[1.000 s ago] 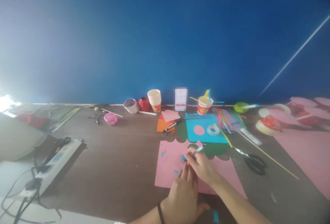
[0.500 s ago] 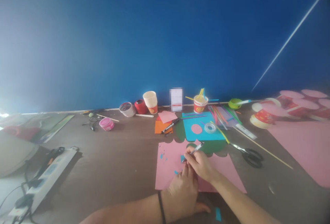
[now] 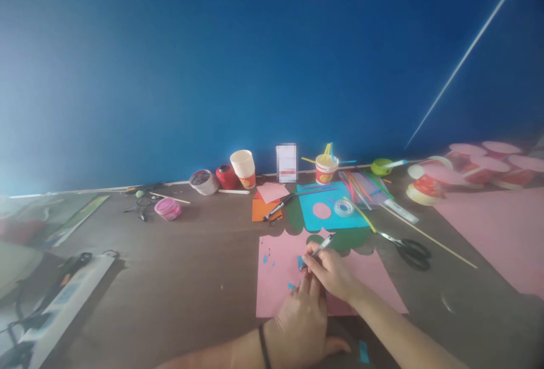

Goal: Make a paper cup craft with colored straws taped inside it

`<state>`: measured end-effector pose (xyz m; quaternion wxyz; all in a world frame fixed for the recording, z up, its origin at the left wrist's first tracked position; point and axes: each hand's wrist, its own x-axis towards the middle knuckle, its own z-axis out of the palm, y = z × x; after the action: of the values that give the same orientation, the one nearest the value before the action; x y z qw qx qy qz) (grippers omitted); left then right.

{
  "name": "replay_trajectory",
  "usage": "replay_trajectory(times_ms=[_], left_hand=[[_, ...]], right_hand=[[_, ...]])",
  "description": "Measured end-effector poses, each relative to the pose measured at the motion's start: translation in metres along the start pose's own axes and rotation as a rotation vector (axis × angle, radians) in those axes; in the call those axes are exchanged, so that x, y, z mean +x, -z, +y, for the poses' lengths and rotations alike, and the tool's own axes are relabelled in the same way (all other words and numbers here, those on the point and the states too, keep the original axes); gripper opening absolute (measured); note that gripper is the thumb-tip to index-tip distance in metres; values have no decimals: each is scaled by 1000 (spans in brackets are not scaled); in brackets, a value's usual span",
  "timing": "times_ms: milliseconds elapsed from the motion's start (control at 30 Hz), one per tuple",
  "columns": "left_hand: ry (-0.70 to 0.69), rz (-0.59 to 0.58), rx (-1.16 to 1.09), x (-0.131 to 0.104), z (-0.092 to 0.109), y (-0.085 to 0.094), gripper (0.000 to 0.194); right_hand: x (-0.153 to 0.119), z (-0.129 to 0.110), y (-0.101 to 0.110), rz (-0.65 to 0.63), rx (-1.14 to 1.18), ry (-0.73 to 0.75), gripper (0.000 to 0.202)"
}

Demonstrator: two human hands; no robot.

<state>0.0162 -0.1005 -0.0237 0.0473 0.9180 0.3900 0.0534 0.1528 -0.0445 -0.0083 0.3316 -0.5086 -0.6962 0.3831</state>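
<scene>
My right hand (image 3: 329, 270) is closed round a slim silver and black pen (image 3: 323, 245), its lower end near a small blue paper piece (image 3: 300, 262). The blue piece lies on a pink sheet of paper (image 3: 272, 292) with a scalloped top edge. On that sheet my left hand (image 3: 301, 315) presses down, fingers stretched forward close to the pen and thumb out to the side. A dark band circles the left wrist. Smaller blue scraps lie left of the fingers. The pen's tip is partly hidden by my fingers.
Behind the sheet lie blue paper (image 3: 312, 221), a tape roll (image 3: 343, 208) and a black pen (image 3: 278, 207). Scissors (image 3: 412, 253) and a thin wooden stick (image 3: 442, 243) rest to the right. Paper cups (image 3: 242, 168) stand along the wall. A power strip (image 3: 70, 306) is at left.
The camera view has shifted slightly, so the left-side objects sit further left. Both hands stay almost in place, the right one still on the pen.
</scene>
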Motion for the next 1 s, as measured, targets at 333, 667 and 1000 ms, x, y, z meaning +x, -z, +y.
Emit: replay_trajectory(times_ms=[333, 667, 1000], left_hand=[[-12, -10, -26, 1, -1, 8, 93], [-9, -20, -23, 1, -2, 7, 88], [-12, -43, -67, 0, -4, 0, 94]], right_hand=[[1, -1, 0, 0, -14, -8, 24], [0, 0, -1, 16, -12, -5, 24], [2, 5, 0, 41, -15, 27, 23]])
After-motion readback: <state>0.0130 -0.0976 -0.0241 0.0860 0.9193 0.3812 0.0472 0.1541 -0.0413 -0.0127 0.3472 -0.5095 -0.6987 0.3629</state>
